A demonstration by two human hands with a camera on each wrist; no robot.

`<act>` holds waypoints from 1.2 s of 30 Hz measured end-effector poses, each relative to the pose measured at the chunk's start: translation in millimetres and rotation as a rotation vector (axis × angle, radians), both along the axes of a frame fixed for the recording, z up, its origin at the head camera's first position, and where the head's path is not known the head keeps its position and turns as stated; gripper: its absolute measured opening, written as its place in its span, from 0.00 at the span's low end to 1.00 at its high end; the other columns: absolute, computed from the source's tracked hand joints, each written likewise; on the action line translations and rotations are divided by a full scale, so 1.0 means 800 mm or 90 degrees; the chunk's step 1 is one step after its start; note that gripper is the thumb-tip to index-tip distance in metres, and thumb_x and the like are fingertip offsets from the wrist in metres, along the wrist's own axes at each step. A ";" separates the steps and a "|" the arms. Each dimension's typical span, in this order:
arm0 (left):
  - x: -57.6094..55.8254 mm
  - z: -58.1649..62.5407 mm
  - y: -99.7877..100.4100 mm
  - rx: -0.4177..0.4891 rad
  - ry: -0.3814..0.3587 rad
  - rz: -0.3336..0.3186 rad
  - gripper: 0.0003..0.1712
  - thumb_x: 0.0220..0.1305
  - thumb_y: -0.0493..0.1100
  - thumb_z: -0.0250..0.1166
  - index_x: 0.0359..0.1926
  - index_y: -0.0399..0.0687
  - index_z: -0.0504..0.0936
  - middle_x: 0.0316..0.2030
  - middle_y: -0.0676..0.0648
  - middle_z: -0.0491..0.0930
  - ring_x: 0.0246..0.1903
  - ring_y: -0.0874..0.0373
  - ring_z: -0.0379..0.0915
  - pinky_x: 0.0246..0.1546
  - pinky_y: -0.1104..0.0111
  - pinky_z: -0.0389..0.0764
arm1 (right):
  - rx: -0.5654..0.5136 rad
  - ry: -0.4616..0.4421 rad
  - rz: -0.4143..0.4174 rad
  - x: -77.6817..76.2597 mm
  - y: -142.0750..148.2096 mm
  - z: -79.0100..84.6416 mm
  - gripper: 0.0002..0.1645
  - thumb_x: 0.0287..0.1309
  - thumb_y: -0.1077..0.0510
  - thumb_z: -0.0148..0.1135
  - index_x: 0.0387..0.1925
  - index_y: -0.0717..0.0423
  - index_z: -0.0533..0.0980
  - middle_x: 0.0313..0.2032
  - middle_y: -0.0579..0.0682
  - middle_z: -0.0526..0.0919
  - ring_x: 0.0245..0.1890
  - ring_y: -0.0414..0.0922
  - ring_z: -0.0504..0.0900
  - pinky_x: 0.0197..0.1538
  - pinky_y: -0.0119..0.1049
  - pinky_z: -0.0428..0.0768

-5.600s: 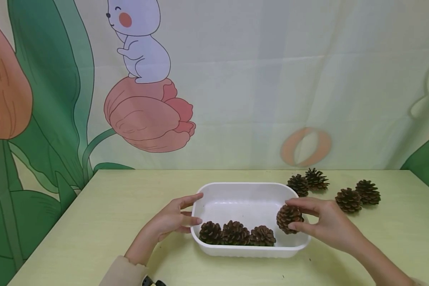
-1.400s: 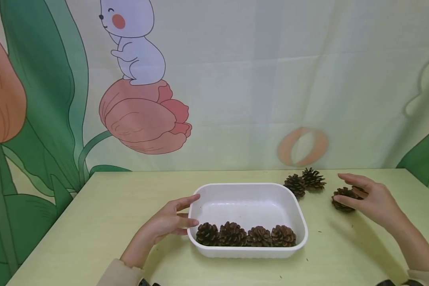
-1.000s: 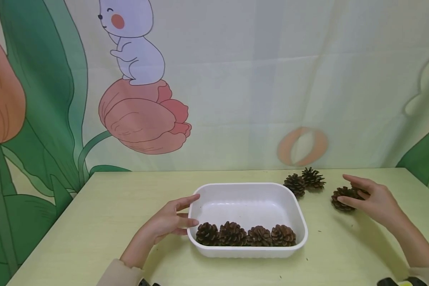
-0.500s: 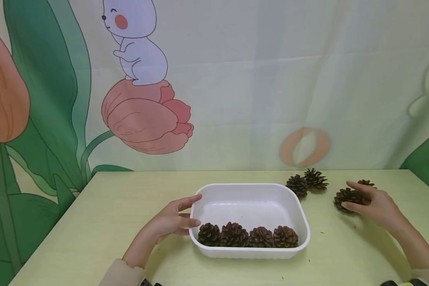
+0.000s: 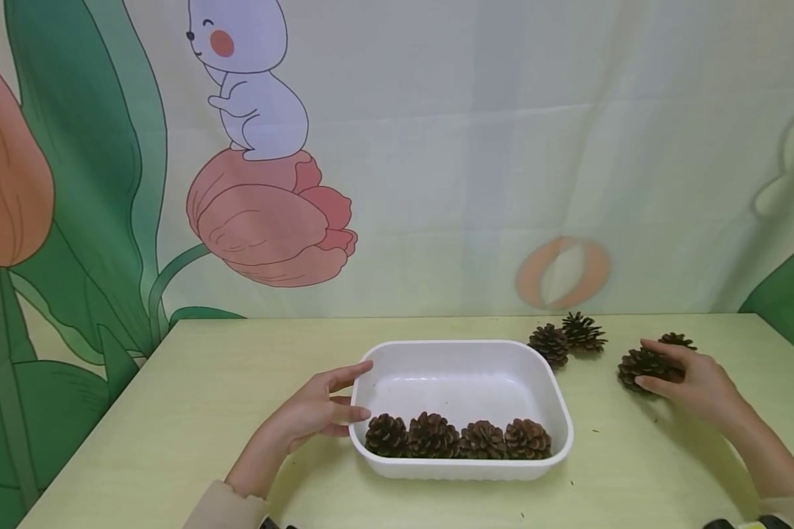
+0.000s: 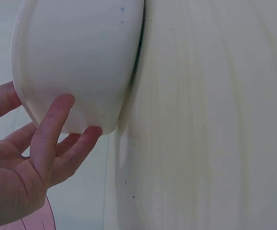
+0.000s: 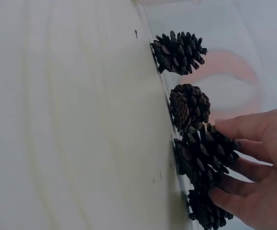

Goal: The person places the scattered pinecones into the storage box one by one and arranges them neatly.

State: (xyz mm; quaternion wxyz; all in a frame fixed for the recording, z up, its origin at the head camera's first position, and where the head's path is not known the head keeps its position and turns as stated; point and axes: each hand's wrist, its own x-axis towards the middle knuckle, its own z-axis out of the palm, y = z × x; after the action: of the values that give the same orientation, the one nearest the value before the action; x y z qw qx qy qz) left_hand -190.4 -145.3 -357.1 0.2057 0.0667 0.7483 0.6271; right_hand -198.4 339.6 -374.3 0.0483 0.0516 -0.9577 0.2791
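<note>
The left hand (image 5: 314, 408) holds the left end of a white plastic basin (image 5: 463, 469), thumb at the rim; in the left wrist view its fingertips (image 6: 64, 103) lie against the outer wall. Inside the basin, several brown pine cones (image 5: 483, 439) line the near side. Over to the right, the right hand (image 5: 698, 386) grips a pine cone (image 5: 642, 367) on the table, thumb on its near side and fingers over its far side. Another pine cone (image 5: 677, 340) lies just behind that hand, partly hidden. The right wrist view shows the gripped pine cone (image 7: 207, 153) between thumb and fingers.
Two more pine cones, one (image 5: 549, 345) close by the basin's back right corner and one (image 5: 582, 333) behind it, sit near the back edge. A pale yellow table (image 5: 238, 367) bears everything. Behind it hangs a printed cloth (image 5: 437, 184) with tulips and a white animal.
A fourth pine cone, earlier in the right hand, now lies in the basin. The right hand has moved right and closed around another pine cone. The left hand stays at the basin.
</note>
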 end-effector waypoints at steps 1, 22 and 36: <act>0.000 0.000 0.000 0.000 0.000 0.000 0.41 0.52 0.29 0.65 0.66 0.44 0.60 0.62 0.30 0.58 0.51 0.40 0.70 0.39 0.53 0.80 | 0.003 0.003 -0.001 0.000 0.000 0.000 0.39 0.55 0.51 0.62 0.61 0.69 0.60 0.56 0.79 0.59 0.52 0.74 0.59 0.44 0.65 0.66; 0.000 -0.001 -0.001 0.017 0.004 -0.014 0.41 0.53 0.28 0.64 0.67 0.42 0.58 0.63 0.30 0.56 0.53 0.37 0.68 0.40 0.53 0.80 | -0.013 0.045 -0.012 0.003 -0.008 0.001 0.33 0.53 0.52 0.64 0.56 0.67 0.67 0.53 0.75 0.66 0.49 0.70 0.67 0.42 0.62 0.69; -0.001 -0.002 -0.002 0.014 0.004 -0.014 0.41 0.53 0.29 0.64 0.67 0.42 0.58 0.62 0.29 0.57 0.52 0.39 0.70 0.39 0.54 0.80 | -0.024 0.113 0.023 0.010 -0.026 0.019 0.31 0.50 0.59 0.66 0.55 0.67 0.69 0.50 0.71 0.71 0.45 0.68 0.72 0.42 0.59 0.74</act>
State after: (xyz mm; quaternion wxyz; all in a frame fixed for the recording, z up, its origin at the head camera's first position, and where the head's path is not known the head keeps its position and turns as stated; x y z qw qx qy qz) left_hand -191.2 -146.6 -358.9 0.2091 0.0792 0.7414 0.6327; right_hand -190.7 318.6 -359.4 0.1288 0.0926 -0.9431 0.2922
